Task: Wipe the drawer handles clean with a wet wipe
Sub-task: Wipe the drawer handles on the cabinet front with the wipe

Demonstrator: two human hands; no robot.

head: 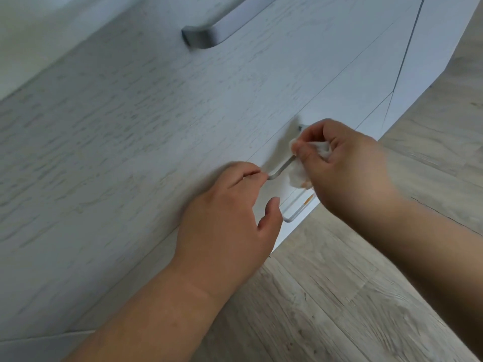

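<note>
Right hand (347,163) clenching crumpled white wet wipe (298,173) around slim metal drawer handle (281,167); left hand (230,205) fingertips pinching its end; wipe may slip, missing residue.

A home room with fitted drawer furniture

White wood-grain drawer fronts (162,121) fill the view above and left of the hands, each with a brushed-metal bar handle (209,32); under and right of the hands runs pale wood-look plank flooring (339,296), the kind of finish found in a bedroom or living room.

Soft daylight, slight blur, wide-angle distortion
</note>
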